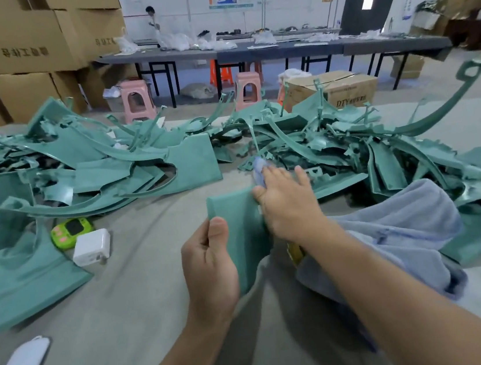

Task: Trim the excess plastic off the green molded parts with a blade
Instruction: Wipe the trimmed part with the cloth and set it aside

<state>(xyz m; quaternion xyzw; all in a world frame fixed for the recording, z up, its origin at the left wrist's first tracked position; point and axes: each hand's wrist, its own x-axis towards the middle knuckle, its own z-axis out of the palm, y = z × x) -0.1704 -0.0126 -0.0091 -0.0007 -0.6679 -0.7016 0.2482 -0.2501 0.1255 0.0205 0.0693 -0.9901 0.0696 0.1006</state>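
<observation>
My left hand [209, 272] grips a flat green molded part [240, 228] by its lower left edge, thumb on the face, and holds it upright over the table. My right hand [289, 206], blurred, lies against the part's right edge with the thumb on its top corner. One of its fingertips is wrapped in light blue [260, 164]. A yellow object [295, 253] shows under the right wrist; whether the hand holds it is hidden. No blade edge is visible.
Piles of green parts and curved strips [128, 165] cover the far table from left to right. A light blue towel [391, 233] lies under my right arm. A green timer [71, 232], a white charger [91, 247] and a white mask [22, 362] lie at left.
</observation>
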